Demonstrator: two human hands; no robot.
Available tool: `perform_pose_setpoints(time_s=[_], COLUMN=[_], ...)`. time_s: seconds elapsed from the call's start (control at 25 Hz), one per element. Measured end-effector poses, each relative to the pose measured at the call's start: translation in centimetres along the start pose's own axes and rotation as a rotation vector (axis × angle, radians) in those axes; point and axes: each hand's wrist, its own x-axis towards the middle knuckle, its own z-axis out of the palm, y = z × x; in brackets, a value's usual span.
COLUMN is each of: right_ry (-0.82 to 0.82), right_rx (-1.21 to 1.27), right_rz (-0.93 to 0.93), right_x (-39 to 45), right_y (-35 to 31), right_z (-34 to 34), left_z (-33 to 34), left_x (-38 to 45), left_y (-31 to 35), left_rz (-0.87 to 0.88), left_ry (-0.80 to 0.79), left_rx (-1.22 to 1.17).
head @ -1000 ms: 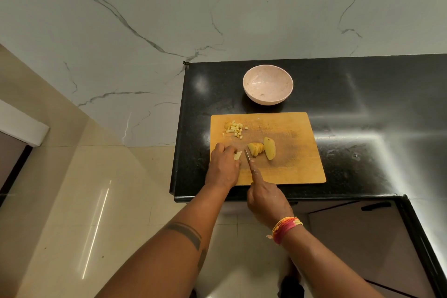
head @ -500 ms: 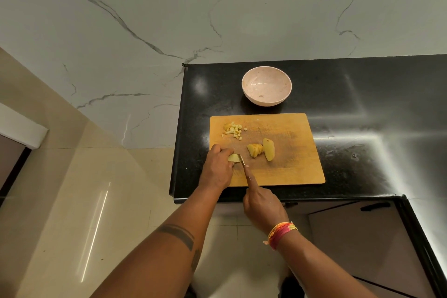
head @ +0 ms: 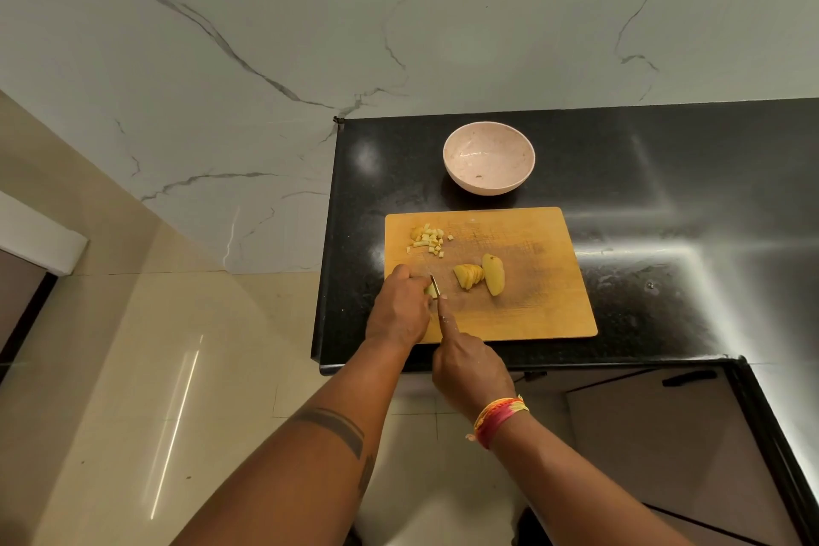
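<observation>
Centre frame: left hand (head: 401, 310) pinches a pale chunk (head: 430, 291) on the scratched wooden board (head: 536, 315); right hand (head: 469, 372) grips a thin metal knife (head: 435, 286). Smooth round bowl (head: 489, 157) above.

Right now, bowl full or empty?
Empty, nearly: the bowl stands upright, its pale inside showing bare except a few tiny specks.

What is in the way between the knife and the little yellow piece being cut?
Nothing visible. The knife in the right hand sits right against the yellow piece, which the left hand holds down on the cutting board.
</observation>
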Motion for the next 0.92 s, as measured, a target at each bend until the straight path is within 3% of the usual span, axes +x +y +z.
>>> perform_pose_setpoints(time_s=[0.52, 0.92], right_ry=[-0.062, -0.014], right_rx=[-0.067, -0.039], right_rz=[0.022, -0.023], right_x=[-3.9, -0.1], right_y=[0.7, -0.8], right_z=[1.0, 0.3], left_z=[-0.3, -0.1], left_x=[0.2, -0.1], left_y=[0.1, -0.9], left_rz=[-0.043, -0.025], left_ry=[0.008, 0.054], left_rx=[-0.021, -0.081])
